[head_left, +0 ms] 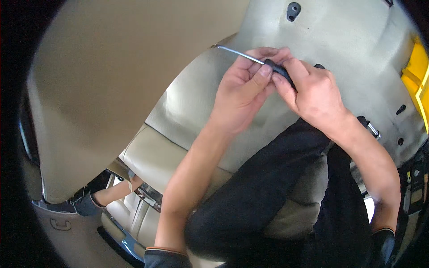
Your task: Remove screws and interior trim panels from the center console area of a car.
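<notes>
1. The left hand (243, 89) pinches the front of a black-handled tool with a thin, straight silver metal shaft (276, 68), thumb and fingers closed on the handle.
2. The right hand (316, 89) is wrapped around the rear of that handle, its grip narrow.
3. The tool lies above the seat at the middle of the scene, its shaft slanting far and left; the tip is at the curved edge of a large, smooth beige panel (107, 89), though whether they touch cannot be told.
4. Beneath the hands spreads a pale grey-beige padded seat (192, 85), with legs in black trousers (254, 178) nearer.
5. At near left, another person's bare forearm (116, 191) reaches below the panel.
6. A bright yellow object (415, 73) stands at far right.
</notes>
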`<state>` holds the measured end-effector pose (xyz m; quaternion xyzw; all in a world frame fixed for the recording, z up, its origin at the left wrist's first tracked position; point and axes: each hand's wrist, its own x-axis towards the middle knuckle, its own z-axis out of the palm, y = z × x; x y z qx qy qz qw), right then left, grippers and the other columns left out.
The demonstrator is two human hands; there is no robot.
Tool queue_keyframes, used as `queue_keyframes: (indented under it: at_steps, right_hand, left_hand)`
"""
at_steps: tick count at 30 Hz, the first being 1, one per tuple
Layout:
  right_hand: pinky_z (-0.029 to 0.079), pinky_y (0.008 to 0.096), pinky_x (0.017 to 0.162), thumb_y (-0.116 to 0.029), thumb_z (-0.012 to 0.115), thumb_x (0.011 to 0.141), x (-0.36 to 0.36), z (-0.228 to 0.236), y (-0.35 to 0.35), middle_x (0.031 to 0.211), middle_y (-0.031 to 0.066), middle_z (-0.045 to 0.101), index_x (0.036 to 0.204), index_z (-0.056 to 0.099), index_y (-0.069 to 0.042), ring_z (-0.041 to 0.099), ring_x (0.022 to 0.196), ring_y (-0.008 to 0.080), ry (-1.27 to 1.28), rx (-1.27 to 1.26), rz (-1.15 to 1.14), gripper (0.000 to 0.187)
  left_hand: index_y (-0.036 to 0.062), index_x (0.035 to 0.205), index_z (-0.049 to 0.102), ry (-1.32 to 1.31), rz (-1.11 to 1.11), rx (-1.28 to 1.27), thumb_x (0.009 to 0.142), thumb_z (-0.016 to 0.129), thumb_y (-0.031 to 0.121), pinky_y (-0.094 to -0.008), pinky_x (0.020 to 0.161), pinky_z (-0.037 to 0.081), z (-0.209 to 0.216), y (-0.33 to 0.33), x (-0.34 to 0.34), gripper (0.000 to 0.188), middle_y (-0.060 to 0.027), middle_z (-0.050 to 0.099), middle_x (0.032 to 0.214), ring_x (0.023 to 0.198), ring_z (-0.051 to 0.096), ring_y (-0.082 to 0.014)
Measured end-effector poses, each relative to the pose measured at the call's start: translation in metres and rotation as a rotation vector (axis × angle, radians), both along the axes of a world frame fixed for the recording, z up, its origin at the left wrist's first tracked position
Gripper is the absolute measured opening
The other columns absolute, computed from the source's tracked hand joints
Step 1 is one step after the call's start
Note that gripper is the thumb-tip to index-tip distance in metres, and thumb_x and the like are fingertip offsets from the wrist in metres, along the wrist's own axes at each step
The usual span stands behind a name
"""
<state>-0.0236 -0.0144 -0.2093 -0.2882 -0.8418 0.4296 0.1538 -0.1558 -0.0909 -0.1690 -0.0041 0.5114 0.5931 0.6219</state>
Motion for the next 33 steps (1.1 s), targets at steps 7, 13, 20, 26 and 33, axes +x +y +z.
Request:
queue_keyframes:
  at_steps: [7, 13, 20, 26, 33]
  right_hand:
    - [0.051, 0.0388, 0.050, -0.023, 0.060, 0.088, -0.008, -0.002, -0.003, 0.063, 0.0191, 0.060, 0.100, 0.062, 0.000, 0.063, 0.055, 0.0354, 0.143, -0.316, -0.066, 0.026]
    - [0.049, 0.0352, 0.055, -0.025, 0.054, 0.092, -0.004, -0.002, 0.005, 0.068, 0.0215, 0.061, 0.092, 0.065, 0.003, 0.064, 0.059, 0.0320, 0.062, -0.571, -0.056, 0.030]
    - [0.031, 0.0239, 0.040, -0.036, 0.050, 0.097, 0.008, -0.001, 0.024, 0.058, -0.0034, 0.046, 0.085, 0.059, -0.003, 0.037, 0.046, 0.0059, -0.012, -1.393, -0.038, 0.036]
    - [0.014, 0.0204, 0.034, -0.033, 0.057, 0.094, 0.006, 0.003, 0.037, 0.057, -0.0073, 0.034, 0.090, 0.054, -0.006, 0.026, 0.043, 0.0020, -0.006, -1.840, -0.037, 0.028]
    - [0.040, 0.0316, 0.048, -0.032, 0.058, 0.092, 0.002, 0.012, 0.015, 0.059, 0.0054, 0.055, 0.083, 0.063, 0.004, 0.043, 0.051, 0.0109, -0.079, -1.048, -0.079, 0.038]
  left_hand:
    - [-0.0009, 0.116, 0.053, 0.080, -0.083, 0.010, 0.097, 0.050, 0.011, -0.0336, 0.092, 0.049, -0.004, -0.009, -0.010, 0.022, -0.0133, 0.061, 0.114, 0.104, 0.060, -0.0190]
    - [-0.0034, 0.108, 0.055, 0.162, -0.102, -0.138, 0.095, 0.054, 0.012, -0.0319, 0.088, 0.052, 0.007, 0.007, -0.003, 0.020, -0.0123, 0.064, 0.102, 0.092, 0.064, -0.0180]
    - [-0.0033, 0.103, 0.057, 0.197, -0.146, -0.237, 0.093, 0.057, 0.015, -0.0332, 0.090, 0.052, 0.003, 0.014, -0.001, 0.021, -0.0119, 0.064, 0.102, 0.094, 0.063, -0.0185]
    - [-0.0022, 0.100, 0.058, 0.184, -0.038, -0.163, 0.095, 0.056, 0.015, -0.0348, 0.088, 0.053, -0.005, 0.007, -0.016, 0.018, -0.0132, 0.064, 0.102, 0.095, 0.064, -0.0217]
    - [-0.0026, 0.093, 0.057, 0.254, 0.217, -0.219, 0.095, 0.055, 0.016, -0.0364, 0.085, 0.056, 0.002, 0.009, -0.014, 0.019, -0.0160, 0.064, 0.098, 0.094, 0.066, -0.0266]
